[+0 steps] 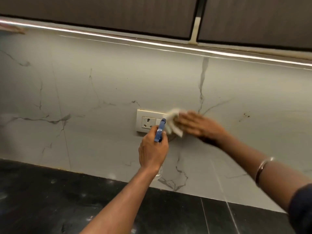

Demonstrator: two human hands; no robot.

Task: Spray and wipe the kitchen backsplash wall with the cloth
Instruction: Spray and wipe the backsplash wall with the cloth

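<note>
Backsplash wall (pixel 104 85): white marble-look tile with grey veins, spans the whole frame from 9 to 3 o'clock. Small brown specks at 3 o'clock, well right of the hands. Dark wood-grain cabinets (pixel 108 12) run across 12 o'clock, a bright light strip (pixel 152 43) along their lower edge. Black stone desk (pixel 50 200) fills 6 to 8 o'clock, meeting the wall's foot; pale dusty marks on its surface.

Socket plate (pixel 148 121), cream, set into the wall at frame centre; one three-pin outlet visible, its right end hidden behind the cloth and sprayer.

Right hand (pixel 199 125) reaches in from 4 o'clock, fingers spread flat, palm pressing the cloth against the wall just right of the socket plate. Blurred. A metal bangle (pixel 263 168) sits on that forearm; dark sleeve at the frame's right edge.

Left hand (pixel 152 151) comes up from 6 o'clock, wrapped closed around the neck of the spray bottle (pixel 160 131). Blue trigger head points up toward the socket plate; clear bottle body shows a little below the fist. Whether a finger is on the trigger, cannot tell.

Cloth (pixel 172 122): white, bunched, against the wall over the socket plate's right end, at the right hand's fingertips, just beside the sprayer head.
</note>
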